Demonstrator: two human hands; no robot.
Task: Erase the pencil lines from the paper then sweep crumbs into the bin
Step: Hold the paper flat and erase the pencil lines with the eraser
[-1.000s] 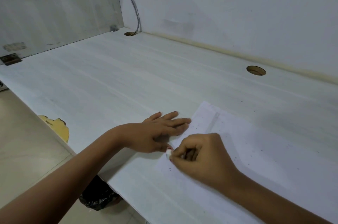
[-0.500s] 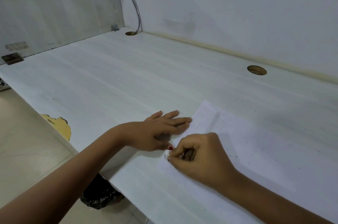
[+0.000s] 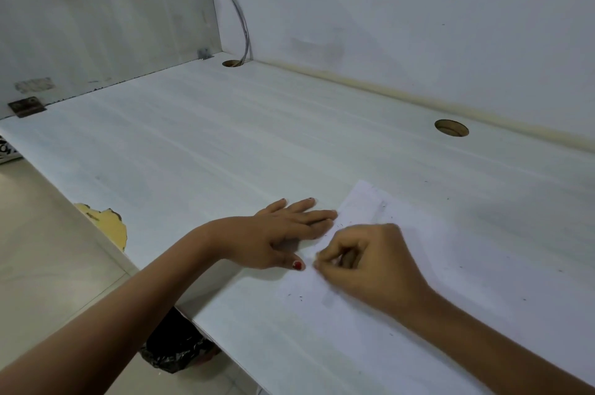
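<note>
A white sheet of paper (image 3: 450, 253) lies flat on the white desk (image 3: 225, 143), with small dark eraser crumbs (image 3: 299, 297) scattered on it. My left hand (image 3: 286, 233) rests flat, fingers spread, on the paper's left edge. My right hand (image 3: 370, 265) is curled over the paper's near-left corner, fingertips pinched together on a small white eraser that is almost wholly hidden. A bin lined with a black bag (image 3: 175, 351) stands on the floor under the desk's front edge.
Two round cable holes (image 3: 451, 128) (image 3: 232, 63) open in the desk near the back wall, a grey cable running into the left one. The desk's front edge is chipped (image 3: 109, 227) at the left. Tiled floor (image 3: 48, 265) lies below.
My right hand has shifted slightly along the paper's near-left corner in a small rubbing motion. My left hand has stayed flat in place.
</note>
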